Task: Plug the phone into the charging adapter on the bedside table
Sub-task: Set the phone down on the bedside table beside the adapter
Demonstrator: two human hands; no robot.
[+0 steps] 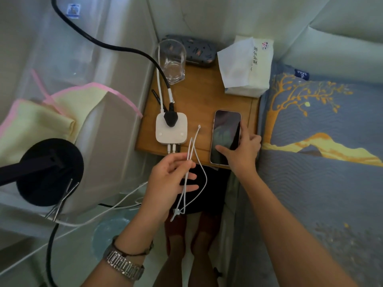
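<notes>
A dark-screened phone [224, 133] lies face up near the front right edge of the wooden bedside table [199, 100]. My right hand [241, 154] grips its lower end, thumb on the screen. A white square charging adapter [171, 130] sits to the phone's left, with a black plug in its top and cables plugged into its front. My left hand [169, 181] pinches a looped white charging cable [193, 158] just in front of the table; the cable's small connector tip [199, 126] points up between adapter and phone.
An empty glass [172, 61], a dark patterned case [196, 50] and a tissue pack [246, 67] stand at the table's back. A thick black cable [107, 45] arcs in from the upper left. A bed with a blue pillow [323, 125] lies right; a black round lamp base [49, 170] sits left.
</notes>
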